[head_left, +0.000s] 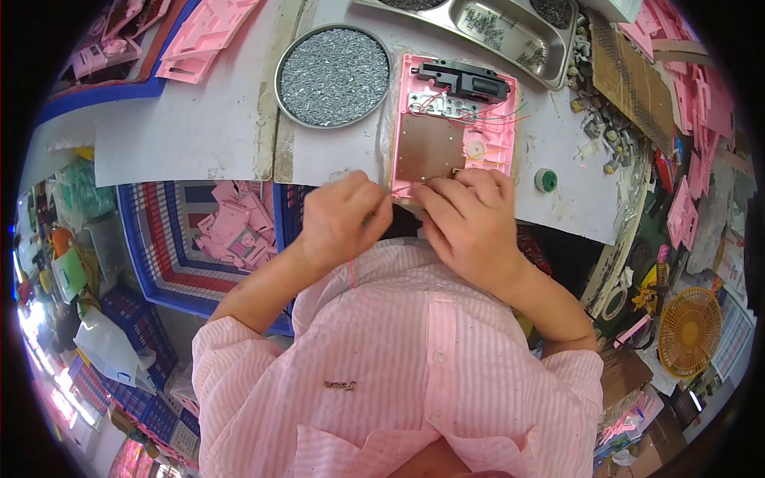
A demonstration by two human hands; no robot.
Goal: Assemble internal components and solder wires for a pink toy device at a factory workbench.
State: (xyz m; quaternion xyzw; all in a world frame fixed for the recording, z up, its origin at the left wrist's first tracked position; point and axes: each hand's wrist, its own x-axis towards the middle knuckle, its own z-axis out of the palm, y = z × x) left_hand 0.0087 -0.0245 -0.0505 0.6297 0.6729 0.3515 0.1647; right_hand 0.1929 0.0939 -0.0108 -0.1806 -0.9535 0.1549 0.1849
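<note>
In front of me on the bench lies an open pink plastic casing (403,88). Inside it are a brown circuit board (430,143), a black mechanism (470,81) at the far end, a metal plate (430,103) and several thin wires. My left hand (344,217) is closed just off the casing's near left corner, pinching a thin red wire (352,267) that hangs below it. My right hand (472,227) grips the casing's near edge, fingers bent over the board and thumb below. Its fingertips reach the near left corner and hide what they touch there.
A round metal dish (279,78) full of small metal pins stands to the casing's left. Behind is a steel tray (514,38) with screws. A small green roll (546,180) and loose metal parts (606,139) lie right. A blue crate (163,299) of pink parts sits lower left.
</note>
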